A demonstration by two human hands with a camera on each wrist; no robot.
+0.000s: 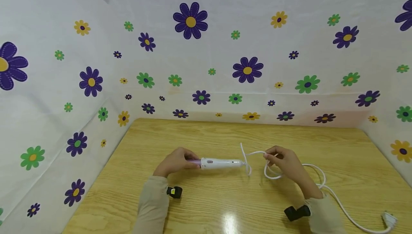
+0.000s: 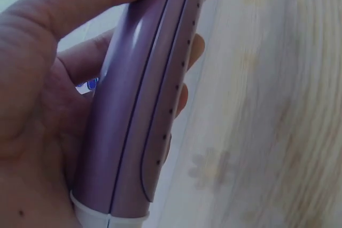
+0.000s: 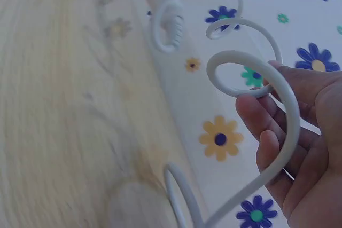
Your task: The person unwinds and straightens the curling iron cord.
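In the head view, my left hand (image 1: 177, 161) grips the mauve barrel of a corded hair styling tool (image 1: 222, 164), its white handle pointing right. The left wrist view shows the mauve barrel (image 2: 133, 89) close up, with a row of small dark holes along one side and my fingers wrapped around it. To the right, my right hand (image 1: 285, 160) pinches the white power cord (image 3: 291, 116) between thumb and fingertips. Loose loops of cord hang between that hand and the end of the handle.
More cord trails across the wooden table (image 1: 206, 205) to a white plug (image 1: 389, 220) at the front right. A white sheet (image 1: 219, 48) with printed flowers rises behind the table and on both sides. Black wrist cameras (image 1: 175, 192) sit at both cuffs.
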